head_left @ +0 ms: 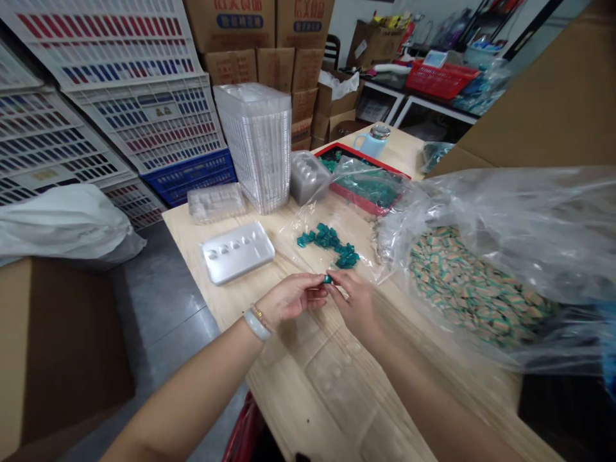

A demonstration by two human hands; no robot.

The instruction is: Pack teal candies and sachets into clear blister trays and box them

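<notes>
My left hand (292, 296) and my right hand (355, 301) meet over the wooden table (308, 359). Both pinch one small teal piece (328, 278) between their fingertips. Just beyond them, a loose heap of the same teal pieces (330, 242) lies on a clear plastic sheet (308, 224). A closed clear blister tray (237, 251) with a row of moulded pockets lies to the left of the heap. A bracelet sits on my left wrist.
A tall stack of clear trays (257, 144) stands at the back. A red tray (366, 186) holds more teal pieces. A big clear bag (481, 282) of small wrapped pieces fills the right. Crates and cardboard boxes line the left and rear.
</notes>
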